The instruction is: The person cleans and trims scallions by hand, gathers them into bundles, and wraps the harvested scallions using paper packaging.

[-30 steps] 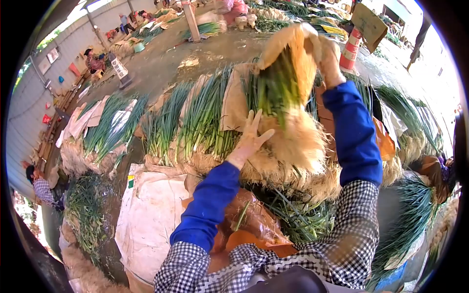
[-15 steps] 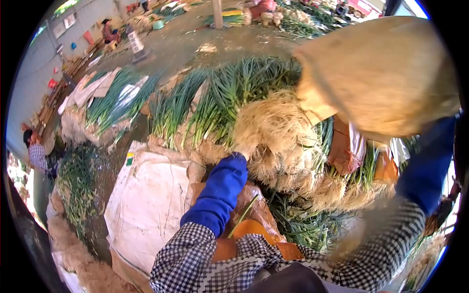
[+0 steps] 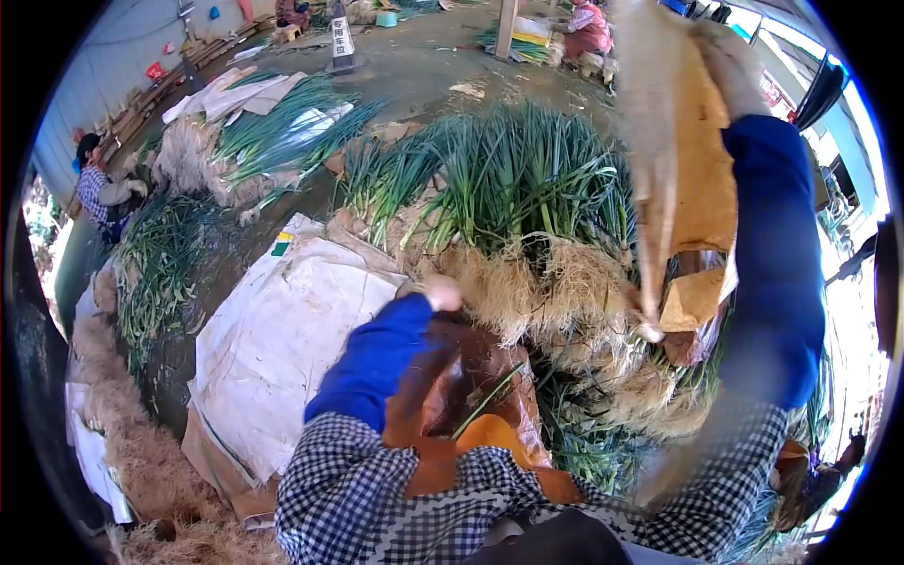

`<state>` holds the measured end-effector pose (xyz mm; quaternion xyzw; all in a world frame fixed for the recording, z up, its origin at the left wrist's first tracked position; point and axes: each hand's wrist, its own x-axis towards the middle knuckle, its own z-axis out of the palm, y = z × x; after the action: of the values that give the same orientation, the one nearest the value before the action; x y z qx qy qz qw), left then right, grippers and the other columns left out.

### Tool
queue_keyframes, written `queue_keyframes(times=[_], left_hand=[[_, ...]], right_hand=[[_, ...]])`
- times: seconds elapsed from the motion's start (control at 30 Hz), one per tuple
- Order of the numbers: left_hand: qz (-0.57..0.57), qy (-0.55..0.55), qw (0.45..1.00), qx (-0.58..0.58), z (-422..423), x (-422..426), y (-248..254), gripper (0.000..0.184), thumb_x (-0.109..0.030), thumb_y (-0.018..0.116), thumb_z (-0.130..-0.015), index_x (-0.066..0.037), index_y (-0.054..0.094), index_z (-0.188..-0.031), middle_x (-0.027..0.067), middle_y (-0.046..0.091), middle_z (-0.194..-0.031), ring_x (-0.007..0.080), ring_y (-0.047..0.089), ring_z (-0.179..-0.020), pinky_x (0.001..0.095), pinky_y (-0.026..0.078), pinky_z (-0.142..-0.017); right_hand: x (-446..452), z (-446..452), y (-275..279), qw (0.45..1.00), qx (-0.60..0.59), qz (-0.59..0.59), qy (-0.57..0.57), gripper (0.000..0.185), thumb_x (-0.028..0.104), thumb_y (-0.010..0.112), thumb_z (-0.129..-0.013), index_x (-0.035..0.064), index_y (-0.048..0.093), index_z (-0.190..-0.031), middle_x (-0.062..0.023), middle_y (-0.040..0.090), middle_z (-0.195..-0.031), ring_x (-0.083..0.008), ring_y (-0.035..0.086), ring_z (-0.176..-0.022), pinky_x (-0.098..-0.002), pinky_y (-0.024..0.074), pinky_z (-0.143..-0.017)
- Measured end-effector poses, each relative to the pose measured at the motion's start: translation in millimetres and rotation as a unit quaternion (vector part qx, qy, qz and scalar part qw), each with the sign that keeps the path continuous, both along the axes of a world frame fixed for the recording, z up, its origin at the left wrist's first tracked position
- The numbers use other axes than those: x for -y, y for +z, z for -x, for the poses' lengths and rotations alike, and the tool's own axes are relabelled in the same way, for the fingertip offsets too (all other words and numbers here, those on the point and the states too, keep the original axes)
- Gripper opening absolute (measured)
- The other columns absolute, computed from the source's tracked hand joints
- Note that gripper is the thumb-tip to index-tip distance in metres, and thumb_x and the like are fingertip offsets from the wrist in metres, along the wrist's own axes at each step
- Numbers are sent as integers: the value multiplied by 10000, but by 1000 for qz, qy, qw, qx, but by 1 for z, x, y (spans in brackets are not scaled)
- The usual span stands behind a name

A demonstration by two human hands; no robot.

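A tan sheet or sack (image 3: 692, 179), orange-brown on one side, hangs raised at the right. My right hand (image 3: 734, 71) is closed on its upper edge, with the arm lifted high in a blue sleeve cover. My left hand (image 3: 441, 294) is low in the middle, smeared by motion, so its fingers are unclear. Near it is the root end of a row of green onions (image 3: 513, 179), whose pale stringy roots (image 3: 508, 282) face me. The sheet's lower end hangs beside the roots on the right.
A white sack (image 3: 292, 348) lies left of my left arm. Loose green leaves (image 3: 603, 433) lie by my lap. More green onions (image 3: 282, 132) are heaped at the back left. A person (image 3: 99, 188) sits at the left; another (image 3: 589, 33) is farther back. A cone (image 3: 341, 42) stands behind.
My right hand has risen, and the sheet has swung from a broad spread to hanging upright. My left hand has drawn slightly left. More of the onion row shows; the view has shifted.
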<state>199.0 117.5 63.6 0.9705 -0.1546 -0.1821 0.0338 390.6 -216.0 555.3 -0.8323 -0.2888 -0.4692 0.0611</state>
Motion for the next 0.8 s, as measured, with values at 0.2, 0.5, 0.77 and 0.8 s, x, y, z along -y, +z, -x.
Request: queue_keyframes(times=[0.2,0.5,0.77,0.8], left_hand=[[722,114,636,250,65,-19,254,992,-341,690,-739,-64,47,-1443,184,62,-1494,310,202,-1353,472,249,-1081],[201,132,597,765,-40,-134,285,191,-151,628,-768,-22,634,-908,142,639,-758,303,613,-686,345,503,-628],[-194,81,584,784,195,-321,346,286,-22,523,-820,-121,624,-1069,86,653,-933,235,639,-799,329,522,-708],[-228,123,593,762,235,-346,321,285,-25,506,-823,-126,636,-1056,89,657,-936,236,639,-803,326,516,-701]], right_hand=[[-162,97,-82,991,-64,-33,112,163,226,544,-838,124,622,-938,-80,612,-881,-242,585,-807,-335,456,-754],[-108,196,-226,982,-162,93,36,687,210,634,-768,36,334,-1361,-167,491,-1278,-298,470,-1178,-379,383,-968],[-214,92,-291,981,-153,-75,88,364,347,471,-907,102,612,-1136,-125,644,-1048,-272,616,-947,-333,471,-821],[-243,89,-299,967,-241,-34,71,319,257,482,-906,89,586,-1157,-128,643,-1042,-271,606,-976,-340,467,-835]])
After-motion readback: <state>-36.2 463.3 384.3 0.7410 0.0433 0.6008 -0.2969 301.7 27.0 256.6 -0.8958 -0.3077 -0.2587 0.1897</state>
